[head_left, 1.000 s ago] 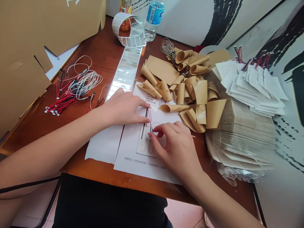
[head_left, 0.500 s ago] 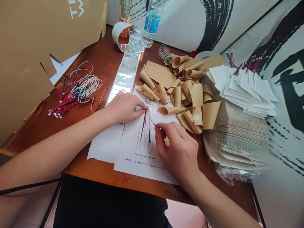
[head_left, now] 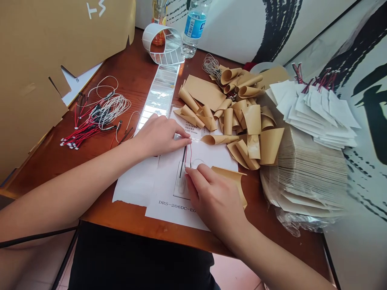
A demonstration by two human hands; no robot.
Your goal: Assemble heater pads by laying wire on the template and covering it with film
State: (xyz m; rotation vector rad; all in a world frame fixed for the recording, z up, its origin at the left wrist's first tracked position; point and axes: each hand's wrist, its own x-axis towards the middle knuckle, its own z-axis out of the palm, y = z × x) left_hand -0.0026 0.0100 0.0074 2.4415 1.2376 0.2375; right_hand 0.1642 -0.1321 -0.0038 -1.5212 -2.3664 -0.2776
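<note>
My left hand rests at the top of the printed white sheet, thumb and forefinger pinched on the upper end of a thin red-and-black wire lead. Just below it, my right hand pinches the lower part of this lead over the drawing on the sheet. Its fingertips hide the lead's end. A curled brown paper piece shows behind my right hand; I cannot tell whether the hand holds it. A dark thin strip lies beside the lead.
Wire leads lie bundled at left. A label strip runs back to its roll, near a water bottle. Curled brown papers are heaped right of the sheet. White packets top a paper stack. A cardboard box stands left.
My right hand has moved left and slightly down, and the red wire now runs straighter between my hands. More of the curled brown paper shows beside it. My left hand has hardly moved.
</note>
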